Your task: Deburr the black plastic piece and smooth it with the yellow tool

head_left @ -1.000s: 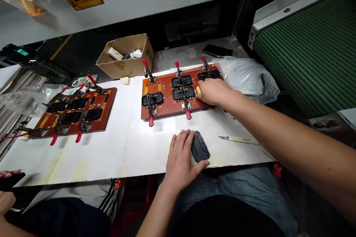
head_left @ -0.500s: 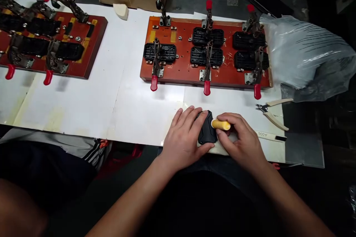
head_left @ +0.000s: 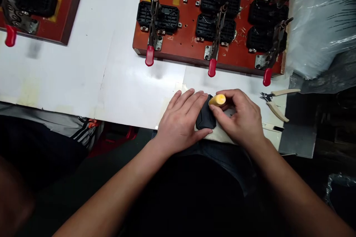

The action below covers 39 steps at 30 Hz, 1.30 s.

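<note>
As the head view shows, the black part (head_left: pixel 205 117) lies on the worktop (head_left: pixel 125 81) at 6 o'clock, the left hand (head_left: pixel 179 122) spread flat on its 9 o'clock side, the right hand (head_left: pixel 240 118) pinched around a yellow stick (head_left: pixel 217 100) touching its 1 o'clock corner. It looks a light, stiff, smooth moulding, apt to skid, best gripped by its long edges. At 12 o'clock the jig (head_left: pixel 189 44) holds five like parts (head_left: pixel 158 14) under clamps (head_left: pixel 149 55); the bag (head_left: pixel 319 26) at 2 o'clock hides its contents.
</note>
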Each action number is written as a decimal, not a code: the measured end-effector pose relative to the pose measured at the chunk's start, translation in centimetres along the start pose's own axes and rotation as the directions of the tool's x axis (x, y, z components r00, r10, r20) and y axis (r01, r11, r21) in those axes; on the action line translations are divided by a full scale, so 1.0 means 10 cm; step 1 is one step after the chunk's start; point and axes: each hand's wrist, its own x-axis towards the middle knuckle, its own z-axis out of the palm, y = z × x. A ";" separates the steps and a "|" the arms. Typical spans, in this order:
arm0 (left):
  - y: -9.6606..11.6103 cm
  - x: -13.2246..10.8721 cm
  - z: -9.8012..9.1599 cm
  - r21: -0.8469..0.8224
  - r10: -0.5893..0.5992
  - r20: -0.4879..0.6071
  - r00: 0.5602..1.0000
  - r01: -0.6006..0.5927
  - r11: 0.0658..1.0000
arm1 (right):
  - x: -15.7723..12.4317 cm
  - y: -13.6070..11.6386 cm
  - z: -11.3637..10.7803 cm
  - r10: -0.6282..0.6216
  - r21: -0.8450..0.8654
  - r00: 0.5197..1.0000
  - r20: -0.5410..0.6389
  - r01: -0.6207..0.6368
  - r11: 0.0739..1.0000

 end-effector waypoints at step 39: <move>-0.02 -0.01 0.08 0.107 0.078 -0.039 0.996 -0.073 0.992 | -0.16 0.12 -0.32 -0.235 0.128 0.904 0.358 0.201 0.971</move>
